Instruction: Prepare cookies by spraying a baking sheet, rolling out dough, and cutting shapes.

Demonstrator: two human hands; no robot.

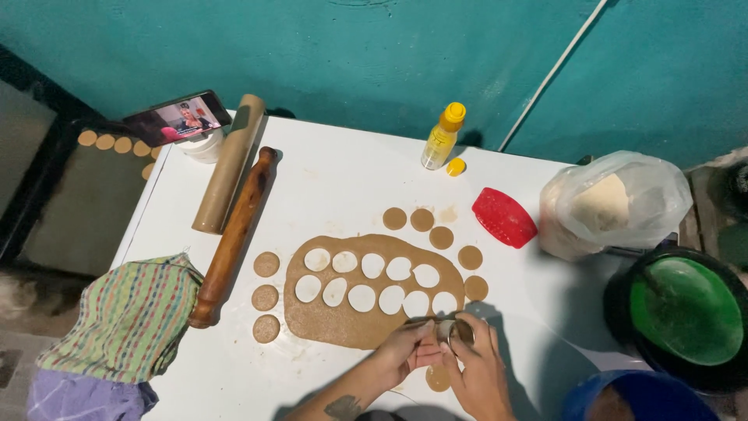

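Brown dough sheet (343,316) lies in the frame's centre, full of round holes. At lower centre, the left hand (407,349) and right hand (475,360) pinch a small round cutter (450,330), probably freeing a disc; next, a gentle push out.

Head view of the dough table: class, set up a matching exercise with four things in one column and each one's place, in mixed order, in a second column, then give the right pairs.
Things
1. wooden rolling pin
2. yellow-capped bottle
3. striped cloth
4. red ridged lid

Places
A. draped over the table's near left corner
B. between the cut dough discs and the plastic bag
C. at the far edge, by the teal wall
D. left of the rolled dough sheet, lying lengthwise

Pairs: 1-D, 2-C, 3-A, 4-B
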